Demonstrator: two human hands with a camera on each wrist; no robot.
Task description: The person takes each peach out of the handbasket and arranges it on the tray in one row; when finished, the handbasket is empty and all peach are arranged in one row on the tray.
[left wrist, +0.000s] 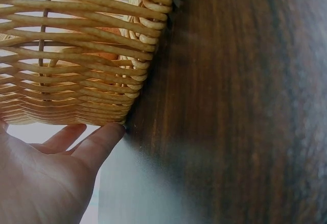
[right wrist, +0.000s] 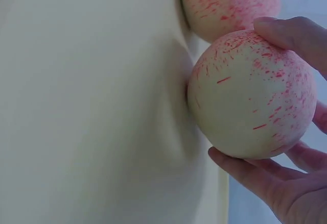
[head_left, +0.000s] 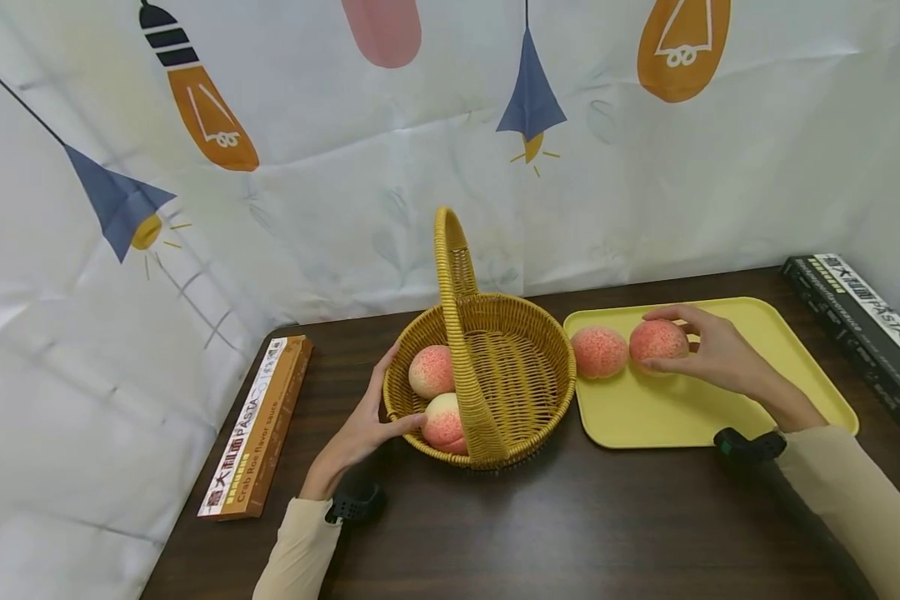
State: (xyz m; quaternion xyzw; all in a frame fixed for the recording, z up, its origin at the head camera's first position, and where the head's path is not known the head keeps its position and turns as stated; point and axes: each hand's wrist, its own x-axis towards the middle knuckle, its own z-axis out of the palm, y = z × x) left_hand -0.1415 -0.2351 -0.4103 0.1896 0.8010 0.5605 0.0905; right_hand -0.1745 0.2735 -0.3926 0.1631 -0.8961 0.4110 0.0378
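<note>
My left hand [head_left: 365, 425] holds the left side of a round wicker basket [head_left: 521, 375]; the thumb reaches over the rim and the fingers lie along the outer wall. Two pink-and-cream peaches sit inside, a rear peach [head_left: 431, 371] and a front peach [head_left: 444, 423], the latter partly hidden by the arched handle [head_left: 465, 358]. On a yellow tray [head_left: 757, 417], my right hand [head_left: 708, 350] grips a peach [head_left: 657, 343] between thumb and fingers. The right wrist view shows this peach [right wrist: 250, 101] close against the tray surface. Just left of it lies another peach [head_left: 599, 352].
An orange pasta box [head_left: 258, 429] lies on the dark table [head_left: 555, 533] left of the basket. A black pasta box [head_left: 862, 333] lies right of the tray. Behind the table hangs a patterned white cloth [head_left: 330, 242]. The basket stands close beside the tray.
</note>
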